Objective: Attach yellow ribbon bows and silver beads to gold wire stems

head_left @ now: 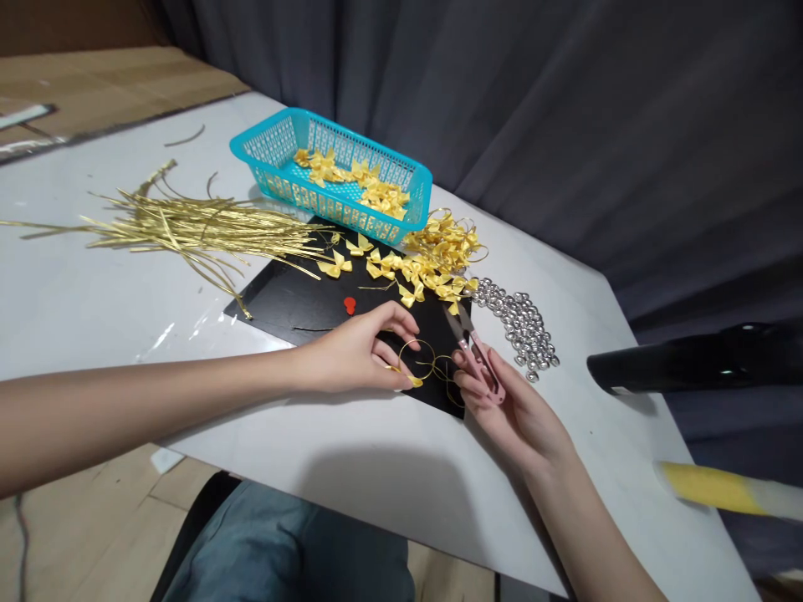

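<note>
My left hand [370, 351] is closed in a pinch on a looped gold cord [416, 341], with a bit of yellow ribbon at its fingertips. The cord's loops spread to the right, over a black mat [276, 293]. In my right hand [502, 410] are pink thread snips [480, 368], their blades pointing away from me. Several yellow ribbon bows [411, 276] lie on the mat just beyond both hands. A small red piece [350, 306] rests on the mat near my left wrist.
A blue basket [251, 150] with yellow bows stands at the back. Gold cords [207, 226] lie in a bundle at left. Silver beads [520, 326] are heaped at right, and more looped bows [445, 238] sit by the basket. A black cylindrical object [683, 359] juts in from the right.
</note>
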Motion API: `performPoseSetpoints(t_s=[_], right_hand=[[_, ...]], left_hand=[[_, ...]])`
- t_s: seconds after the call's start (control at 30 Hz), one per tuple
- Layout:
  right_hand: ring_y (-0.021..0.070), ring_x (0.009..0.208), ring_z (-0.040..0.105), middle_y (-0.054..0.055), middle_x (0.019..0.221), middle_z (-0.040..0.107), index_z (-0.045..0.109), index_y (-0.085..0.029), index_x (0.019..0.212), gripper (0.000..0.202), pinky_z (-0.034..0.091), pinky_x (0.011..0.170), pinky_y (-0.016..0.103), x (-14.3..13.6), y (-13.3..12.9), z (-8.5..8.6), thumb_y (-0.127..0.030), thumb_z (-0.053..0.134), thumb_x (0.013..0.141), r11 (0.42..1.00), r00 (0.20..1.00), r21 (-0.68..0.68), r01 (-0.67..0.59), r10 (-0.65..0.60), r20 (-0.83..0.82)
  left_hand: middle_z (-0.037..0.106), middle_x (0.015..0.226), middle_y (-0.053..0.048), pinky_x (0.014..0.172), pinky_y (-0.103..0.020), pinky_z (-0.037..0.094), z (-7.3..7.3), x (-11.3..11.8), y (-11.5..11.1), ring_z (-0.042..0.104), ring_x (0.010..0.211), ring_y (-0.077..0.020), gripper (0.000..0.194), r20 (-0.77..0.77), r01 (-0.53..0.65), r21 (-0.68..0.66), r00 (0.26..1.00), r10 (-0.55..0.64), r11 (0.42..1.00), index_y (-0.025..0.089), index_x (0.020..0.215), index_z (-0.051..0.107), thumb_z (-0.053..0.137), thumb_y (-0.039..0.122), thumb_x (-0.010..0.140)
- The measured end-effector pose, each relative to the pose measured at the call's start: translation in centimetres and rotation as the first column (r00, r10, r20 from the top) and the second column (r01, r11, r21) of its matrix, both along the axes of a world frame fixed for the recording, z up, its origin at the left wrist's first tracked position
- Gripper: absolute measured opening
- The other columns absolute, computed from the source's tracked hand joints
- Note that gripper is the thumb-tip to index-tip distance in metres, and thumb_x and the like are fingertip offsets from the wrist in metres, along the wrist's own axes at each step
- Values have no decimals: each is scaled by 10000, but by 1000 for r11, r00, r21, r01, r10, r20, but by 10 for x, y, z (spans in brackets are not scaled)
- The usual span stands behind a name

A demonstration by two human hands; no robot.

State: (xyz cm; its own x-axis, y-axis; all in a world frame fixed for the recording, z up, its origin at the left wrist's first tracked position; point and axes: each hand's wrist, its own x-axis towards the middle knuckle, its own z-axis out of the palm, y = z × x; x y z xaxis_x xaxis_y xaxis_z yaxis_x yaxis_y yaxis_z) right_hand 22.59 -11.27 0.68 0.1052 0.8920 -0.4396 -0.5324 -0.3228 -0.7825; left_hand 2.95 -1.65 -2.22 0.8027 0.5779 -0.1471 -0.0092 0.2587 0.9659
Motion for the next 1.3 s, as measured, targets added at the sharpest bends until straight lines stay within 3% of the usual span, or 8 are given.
performPoseSetpoints(t_s=[0.13, 0.3, 0.53, 0.63, 0.77, 0.87, 0.97, 1.3], right_hand=[[75, 671, 607, 39, 892, 738, 727, -195, 830, 239, 530, 578, 120, -1, 0, -1, -286, 878, 669, 1000, 995, 22, 18, -15, -95], [65, 751, 686, 1, 871, 753, 724, -189, 750, 218, 560, 741, 84, 2, 0, -6, -200, 903, 626, 997, 996, 1, 74, -74, -58], [137, 1002, 708, 41, 1049, 754, 762, -190, 911, 237, 551, 892, 141, 8, 3, -8, -202, 846, 690, 997, 995, -50, 52, -48, 88], [166, 998, 707, 61, 1088, 746, 741, -208, 1002, 288, 566, 896, 232, 10, 2, -12, -285, 819, 736, 1000, 954, -16, 15, -10, 298], [164, 809, 683, 72, 1056, 727, 705, -231, 1090, 295, 561, 759, 310, 12, -3, -19, -390, 711, 842, 997, 711, 77, -28, -34, 702], [167, 728, 621, 71, 981, 701, 693, -228, 1144, 320, 514, 682, 319, 14, -4, -20, -407, 652, 882, 987, 404, 54, -151, 12, 915], [183, 740, 599, 75, 961, 669, 698, -207, 1141, 314, 491, 672, 322, 15, -3, -19, -381, 646, 885, 959, 125, 55, -280, -20, 992], [194, 753, 621, 84, 972, 665, 689, -162, 1124, 268, 495, 698, 326, 15, 2, -22, -327, 582, 942, 927, -102, 76, -368, -122, 987]], left_hand=[[565, 1128, -60, 617, -215, 568, 0, 0, 1, 703, 757, -116, 480, -7, 9, 1, 1000, -9, 1000, 197, 1038, 455, 763, 85, 687], [573, 1133, -64, 618, -223, 565, 1, -1, 2, 706, 765, -125, 471, -37, 22, 47, 999, -20, 999, 200, 1039, 451, 750, 85, 694], [573, 1132, -70, 616, -231, 561, 2, -2, 3, 706, 763, -129, 466, -43, 23, 68, 999, -20, 997, 200, 1039, 446, 747, 99, 697], [569, 1134, -69, 618, -234, 563, 2, -2, 3, 704, 762, -129, 469, -42, 29, 64, 999, -26, 997, 201, 1044, 449, 751, 105, 698], [565, 1128, -64, 605, -223, 555, 3, -2, 2, 698, 749, -119, 460, -53, 30, 71, 998, -26, 997, 200, 1036, 454, 750, 107, 696], [566, 1122, -61, 605, -221, 553, 3, -2, 2, 698, 749, -119, 454, -54, 32, 72, 998, -28, 997, 200, 1026, 452, 748, 108, 695], [566, 1116, -60, 607, -227, 553, 3, -2, 1, 703, 750, -126, 455, -53, 27, 73, 998, -23, 997, 199, 1019, 455, 753, 108, 687], [572, 1106, -56, 629, -236, 560, 2, -2, 2, 713, 777, -142, 431, -59, 39, 121, 998, -32, 992, 200, 1022, 466, 748, 124, 704]])
